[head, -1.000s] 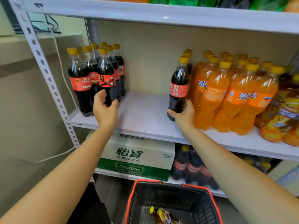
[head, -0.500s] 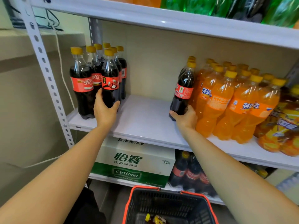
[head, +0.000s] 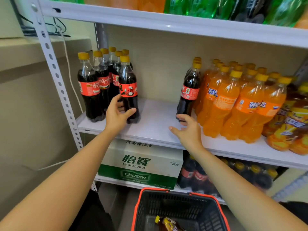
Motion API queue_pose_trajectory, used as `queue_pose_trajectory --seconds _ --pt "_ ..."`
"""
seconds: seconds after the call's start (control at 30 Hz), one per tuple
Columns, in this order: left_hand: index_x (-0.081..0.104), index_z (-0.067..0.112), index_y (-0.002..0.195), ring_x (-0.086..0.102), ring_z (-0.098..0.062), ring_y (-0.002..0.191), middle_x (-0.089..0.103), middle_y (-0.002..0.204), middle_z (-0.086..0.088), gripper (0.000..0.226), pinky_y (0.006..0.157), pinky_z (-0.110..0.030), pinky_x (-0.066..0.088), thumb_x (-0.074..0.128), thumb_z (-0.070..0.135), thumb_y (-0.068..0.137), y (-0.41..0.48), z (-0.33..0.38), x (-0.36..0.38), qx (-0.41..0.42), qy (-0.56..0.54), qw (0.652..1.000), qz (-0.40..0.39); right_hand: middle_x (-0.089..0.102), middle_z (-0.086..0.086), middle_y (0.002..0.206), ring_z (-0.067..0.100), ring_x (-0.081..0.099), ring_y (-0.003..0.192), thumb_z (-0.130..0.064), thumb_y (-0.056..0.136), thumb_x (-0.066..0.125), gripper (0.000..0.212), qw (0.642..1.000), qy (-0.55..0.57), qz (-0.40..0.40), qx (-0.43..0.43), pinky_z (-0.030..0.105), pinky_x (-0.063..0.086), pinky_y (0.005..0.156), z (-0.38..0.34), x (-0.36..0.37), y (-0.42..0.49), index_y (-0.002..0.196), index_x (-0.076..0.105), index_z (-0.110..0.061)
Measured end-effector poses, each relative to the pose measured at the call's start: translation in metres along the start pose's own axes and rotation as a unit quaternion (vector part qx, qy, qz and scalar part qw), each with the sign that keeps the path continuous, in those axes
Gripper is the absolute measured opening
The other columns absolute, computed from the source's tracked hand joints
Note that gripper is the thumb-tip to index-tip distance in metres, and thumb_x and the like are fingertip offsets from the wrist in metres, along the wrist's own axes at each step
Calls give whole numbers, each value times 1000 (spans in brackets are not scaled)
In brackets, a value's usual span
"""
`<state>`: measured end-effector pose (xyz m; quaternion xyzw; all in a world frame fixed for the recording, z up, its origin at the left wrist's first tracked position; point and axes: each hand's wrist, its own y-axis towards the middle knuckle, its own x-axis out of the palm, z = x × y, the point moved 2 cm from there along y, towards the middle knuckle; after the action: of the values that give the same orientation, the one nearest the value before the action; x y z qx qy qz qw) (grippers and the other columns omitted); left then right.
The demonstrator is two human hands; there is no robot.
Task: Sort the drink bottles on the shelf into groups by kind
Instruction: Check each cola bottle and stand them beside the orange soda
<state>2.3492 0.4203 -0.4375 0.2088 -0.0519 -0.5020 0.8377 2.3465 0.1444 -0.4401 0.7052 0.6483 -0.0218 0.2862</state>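
Note:
Several cola bottles [head: 90, 87] with yellow caps stand grouped at the left end of the white shelf [head: 155, 124]. My left hand [head: 116, 114] grips the lower part of the front cola bottle [head: 128, 90] of that group, thumb across its front. Another cola bottle [head: 190, 94] stands apart on the right, against the orange soda bottles [head: 233, 104], with more cola caps behind it. My right hand [head: 188, 130] lies open just below that bottle, fingertips at its base.
Dark tea bottles [head: 291, 124] crowd the shelf's right end. Below are a water carton [head: 140, 164] and more cola bottles [head: 195, 175]. A black basket [head: 180, 210] with a bottle [head: 166, 222] sits by my legs. A perforated post [head: 55, 72] bounds the left.
My right hand has let go of the right-hand cola bottle and drawn back a little, fingers spread. My left hand stays around the front cola bottle on the left.

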Motion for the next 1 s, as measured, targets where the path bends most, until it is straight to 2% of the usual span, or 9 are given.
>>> queue_pose_trajectory --seconds 0.13,0.23,0.4,0.5,0.57,0.67,0.73,0.87,1.0 --pt "48 13 142 69 -29 107 68 119 -16 73 97 -50 57 86 7 80 -29 22 20 5 -68 995 -67 58 2 134 17 58 113 -16 78 89 67 995 22 -89 -33 37 53 96 -20 4 -19 138 58 -15" --pt "49 17 139 71 -28 104 70 118 -13 76 90 -49 59 88 21 75 -53 48 32 15 -113 986 -121 58 -3 135 13 58 119 -24 76 91 79 990 42 -120 -56 32 52 96 -29 -1 -34 144 52 -23" --pt "49 23 135 72 -21 95 71 114 -10 75 83 -51 62 89 28 71 -95 81 52 7 -145 975 -171 64 -16 122 8 65 111 -19 73 93 67 986 136 -81 -60 30 57 92 -27 -24 -60 125 55 -36" --pt "50 28 132 71 -24 104 70 118 -4 69 91 -51 60 87 33 74 -115 88 59 19 -113 970 -213 69 -17 115 8 69 106 -16 70 93 63 978 180 -95 -38 25 57 86 -16 -42 -75 118 60 -41" --pt "54 30 133 68 -21 112 69 124 2 61 98 -49 56 81 39 79 -122 94 62 23 -103 966 -234 71 -11 114 12 71 104 -21 68 92 59 971 210 -113 -8 30 59 83 -8 -54 -88 115 64 -43" --pt "61 30 130 68 -16 113 72 117 7 49 93 -37 56 72 37 83 -124 100 64 -13 -178 957 -228 73 -1 116 20 72 108 -27 66 92 59 963 229 -143 21 42 59 93 10 -68 -105 116 66 -44" --pt "60 31 130 69 -15 104 73 108 7 52 84 -32 57 72 30 79 -126 99 67 -43 -220 950 -220 73 1 119 22 71 111 -28 65 92 61 956 239 -163 39 42 55 102 26 -78 -115 119 67 -42" --pt "60 22 127 69 -19 97 71 108 -1 57 76 -37 58 78 26 74 -141 90 76 -65 -210 948 -230 70 5 126 23 68 118 -25 67 91 66 942 235 -225 82 45 49 109 52 -90 -126 127 65 -32" --pt "65 32 117 72 -17 93 73 106 3 53 67 -32 59 85 27 69 -153 85 85 -68 -207 951 -221 70 -10 125 9 67 117 -32 68 89 64 953 166 -238 87 26 51 97 59 -95 -133 126 61 -40"
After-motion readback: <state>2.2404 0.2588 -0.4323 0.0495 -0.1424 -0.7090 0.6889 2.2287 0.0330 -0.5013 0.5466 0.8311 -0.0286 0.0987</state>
